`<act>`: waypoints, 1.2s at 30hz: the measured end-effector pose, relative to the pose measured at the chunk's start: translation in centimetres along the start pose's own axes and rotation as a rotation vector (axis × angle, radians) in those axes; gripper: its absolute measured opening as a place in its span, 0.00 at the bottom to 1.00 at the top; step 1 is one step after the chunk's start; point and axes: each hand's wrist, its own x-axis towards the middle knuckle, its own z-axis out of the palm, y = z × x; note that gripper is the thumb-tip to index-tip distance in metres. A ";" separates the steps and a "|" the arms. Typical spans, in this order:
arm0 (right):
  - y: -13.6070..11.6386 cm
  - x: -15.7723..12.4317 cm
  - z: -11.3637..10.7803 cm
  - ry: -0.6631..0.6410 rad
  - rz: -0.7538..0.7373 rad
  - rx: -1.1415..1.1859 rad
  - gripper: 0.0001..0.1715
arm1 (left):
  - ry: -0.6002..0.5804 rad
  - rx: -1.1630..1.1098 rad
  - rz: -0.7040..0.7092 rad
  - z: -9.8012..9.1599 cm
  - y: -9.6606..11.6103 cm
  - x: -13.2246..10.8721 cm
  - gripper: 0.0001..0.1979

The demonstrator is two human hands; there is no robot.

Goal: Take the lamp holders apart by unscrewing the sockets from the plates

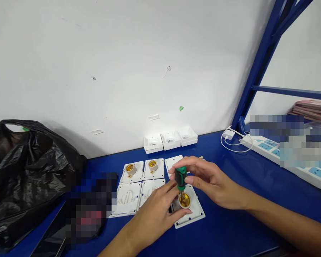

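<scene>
In my right hand [215,182] is a short green-and-black screwdriver [180,176], its handle between thumb and fingers. The screwdriver points down into a brass-lined lamp socket [184,201] on a square white plate [193,215]; its tip is hard to make out. My left hand [155,210] grips around that lamp socket, with the thumb at its front and the fingers behind. Behind my hands, two more white plates [157,174] bear lamp sockets [152,165]. Flat white plates [127,197] without sockets lie beside them, some partly covered by my hands.
Three white square boxes [170,140] stand against the wall. A black plastic bag [29,178] fills the left side, with a blurred dark object [93,203] beside it. On the right are a white power strip [291,162], a cabled adapter [228,134] and a blue metal frame [253,71].
</scene>
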 end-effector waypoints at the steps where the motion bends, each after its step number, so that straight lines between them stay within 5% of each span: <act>1: -0.1 0.0 -0.1 -0.035 0.025 0.015 0.20 | 0.000 0.001 0.002 0.0 0.0 0.0 0.18; 10: 0.0 0.3 -0.5 0.032 -0.037 0.009 0.19 | -0.027 -0.009 -0.018 -0.3 0.4 0.1 0.14; 20: -0.5 1.8 -4.3 0.488 -0.090 -0.069 0.19 | 0.062 -0.072 -0.030 -1.3 0.9 0.7 0.10; 29: 1.6 1.8 -7.1 0.736 -0.129 -0.197 0.23 | 0.026 0.364 0.073 -0.6 1.9 5.1 0.14; 36: 1.5 1.8 -7.8 0.809 -0.181 -0.222 0.19 | -0.042 0.520 0.196 -0.2 2.9 7.6 0.23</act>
